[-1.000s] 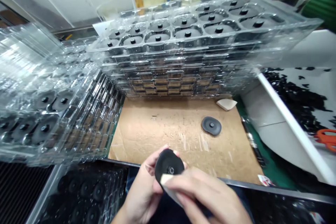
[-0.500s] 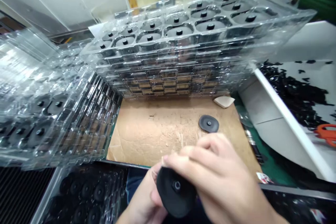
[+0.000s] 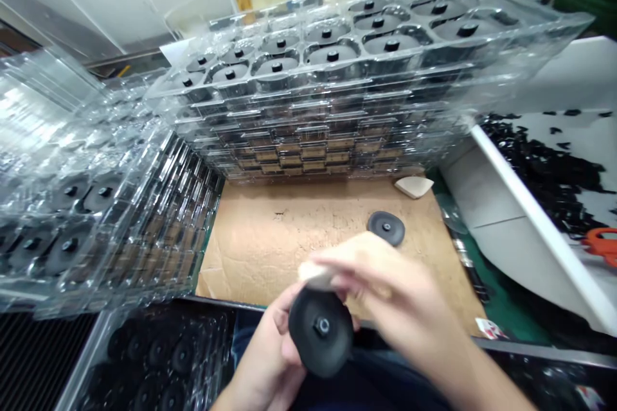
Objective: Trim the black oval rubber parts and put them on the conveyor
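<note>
My left hand (image 3: 277,350) grips a black rubber disc (image 3: 321,350) by its edge, low in the middle of the view. A small raised metal-centred hub shows on the disc's face. At the disc's upper edge is my right hand (image 3: 380,289), smeared by motion, with its fingers pinched around a small pale piece (image 3: 313,271). What that piece is made of I cannot make out. A second black disc (image 3: 386,227) lies hub up on the cardboard (image 3: 260,225), just beyond my right hand. Further back rests a cream wedge-shaped piece (image 3: 414,187).
Stacked clear plastic trays (image 3: 308,87) holding black discs stand behind the cardboard, with another stack (image 3: 96,225) at the left. A white bin (image 3: 530,205) with black scraps and orange-handled scissors (image 3: 602,244) is on the right. More discs sit in a tray (image 3: 159,353) lower left.
My right hand has lifted off the disc's face to its upper edge, uncovering more of the disc and showing the pale piece. The left hand keeps its grip, the disc slightly turned.
</note>
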`<control>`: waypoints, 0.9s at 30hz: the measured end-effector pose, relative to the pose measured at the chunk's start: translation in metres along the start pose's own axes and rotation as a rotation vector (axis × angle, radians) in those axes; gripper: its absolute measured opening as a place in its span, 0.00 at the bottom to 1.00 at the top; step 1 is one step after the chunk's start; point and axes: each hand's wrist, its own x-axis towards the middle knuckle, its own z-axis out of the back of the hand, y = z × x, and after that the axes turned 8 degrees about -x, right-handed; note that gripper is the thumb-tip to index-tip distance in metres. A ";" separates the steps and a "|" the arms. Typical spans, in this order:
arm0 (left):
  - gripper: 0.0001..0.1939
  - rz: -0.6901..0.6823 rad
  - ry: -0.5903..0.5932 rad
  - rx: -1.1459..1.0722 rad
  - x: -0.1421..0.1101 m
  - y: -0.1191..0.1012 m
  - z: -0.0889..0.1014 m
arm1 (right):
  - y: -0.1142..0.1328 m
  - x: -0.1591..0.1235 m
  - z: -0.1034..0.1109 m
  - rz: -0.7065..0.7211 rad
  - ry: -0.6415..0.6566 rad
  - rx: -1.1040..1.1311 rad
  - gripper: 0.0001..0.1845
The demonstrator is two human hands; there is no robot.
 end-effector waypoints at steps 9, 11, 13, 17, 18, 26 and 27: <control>0.30 -0.163 -0.152 -0.214 0.007 0.001 0.024 | -0.075 -0.060 -0.050 -0.510 0.087 -0.188 0.17; 0.31 -0.184 -0.161 -0.217 0.010 0.001 0.027 | -0.073 -0.074 -0.059 -0.517 0.092 -0.225 0.16; 0.31 -0.195 -0.164 -0.216 0.012 0.001 0.029 | -0.071 -0.083 -0.063 -0.518 0.108 -0.253 0.19; 0.31 -0.202 -0.200 -0.206 0.012 0.002 0.030 | -0.075 -0.084 -0.062 -0.530 0.087 -0.307 0.18; 0.30 -0.204 -0.206 -0.205 0.012 0.003 0.031 | -0.076 -0.079 -0.060 -0.534 0.072 -0.314 0.17; 0.27 -0.148 -0.112 -0.172 0.014 0.010 0.031 | 0.000 -0.014 -0.030 -0.241 -0.102 -0.156 0.14; 0.26 -0.121 -0.108 -0.161 0.014 0.011 0.031 | 0.012 -0.009 -0.028 -0.161 -0.089 -0.125 0.14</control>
